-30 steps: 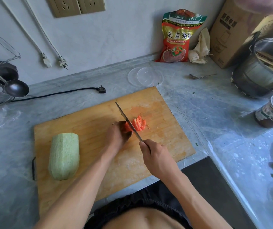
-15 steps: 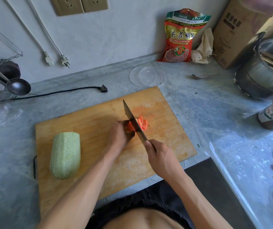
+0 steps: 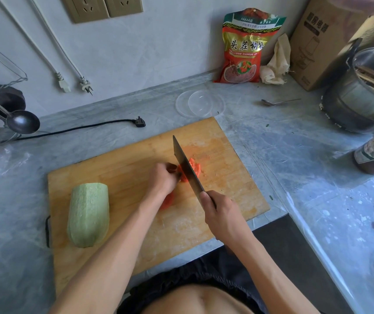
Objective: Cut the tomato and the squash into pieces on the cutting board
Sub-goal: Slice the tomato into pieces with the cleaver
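Step in hand: slicing the tomato (image 3: pixel 195 167), judged about halfway through it; the squash (image 3: pixel 88 215) is untouched.
Right hand (image 3: pixel 221 215): fingers wrapped round the handle of the knife (image 3: pixel 187 166), blade angled away from the body and set against the tomato.
Left hand (image 3: pixel 162 179): fingers curled down onto the uncut tomato part, knuckles just beside the flat of the blade.
Tomato: middle of the cutting board (image 3: pixel 136 177); cut pieces lie on the far side of the blade, and another red piece (image 3: pixel 166 201) shows under the left wrist.
Squash: peeled, lying whole on the left part of the board, well apart from the hands.
Risk, fingers: the left fingertips sit very near the edge; a wet tomato could slide and pull them under the blade.
Risk, board: juice stains the wood around the cut, so pieces may skid.
Risk, edge: the board's near right corner lies at the edge of the counter (image 3: pixel 294 155); hard chopping could shift it.
Risk, squash: rounded, it may roll when its turn comes.
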Motion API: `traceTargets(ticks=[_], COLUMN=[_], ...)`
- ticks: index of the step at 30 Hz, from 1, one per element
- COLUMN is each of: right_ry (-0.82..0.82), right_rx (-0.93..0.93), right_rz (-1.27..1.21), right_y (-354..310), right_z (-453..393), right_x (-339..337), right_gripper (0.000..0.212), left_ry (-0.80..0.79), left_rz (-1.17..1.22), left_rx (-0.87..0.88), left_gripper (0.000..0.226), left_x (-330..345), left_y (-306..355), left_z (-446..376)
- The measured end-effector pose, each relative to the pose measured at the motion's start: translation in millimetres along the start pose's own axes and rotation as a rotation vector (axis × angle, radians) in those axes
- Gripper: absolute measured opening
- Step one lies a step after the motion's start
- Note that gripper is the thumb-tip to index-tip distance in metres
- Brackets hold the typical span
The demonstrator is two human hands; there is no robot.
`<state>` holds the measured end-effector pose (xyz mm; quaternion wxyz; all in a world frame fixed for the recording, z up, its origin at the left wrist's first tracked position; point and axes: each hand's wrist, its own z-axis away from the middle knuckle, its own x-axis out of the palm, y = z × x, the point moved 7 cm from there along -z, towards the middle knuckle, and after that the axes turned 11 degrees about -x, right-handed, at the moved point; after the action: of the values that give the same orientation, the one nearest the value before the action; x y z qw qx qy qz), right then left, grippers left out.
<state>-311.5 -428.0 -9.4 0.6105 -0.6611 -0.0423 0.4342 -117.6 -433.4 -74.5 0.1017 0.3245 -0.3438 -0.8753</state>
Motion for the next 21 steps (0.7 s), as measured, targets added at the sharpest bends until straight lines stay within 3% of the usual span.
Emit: traceTargets(ticks=[10, 21], right_ry=[-0.006, -0.01], right_rx=[-0.041, -0.038], right_rz=[-0.001, 0.012], right_y=[-4.5, -6.1], right_z=[2.3, -2.8], right_x=[-0.1, 6.6], right_gripper=[0.041, 0.041], left_ry=[-0.098, -0.081], left_rz=[0.248, 0.309], left_rx=[-0.178, -0.189], left_gripper=[0.012, 0.024], left_x=[5.4, 7.2], left_y=[-8.9, -9.7], left_z=[-7.7, -5.8])
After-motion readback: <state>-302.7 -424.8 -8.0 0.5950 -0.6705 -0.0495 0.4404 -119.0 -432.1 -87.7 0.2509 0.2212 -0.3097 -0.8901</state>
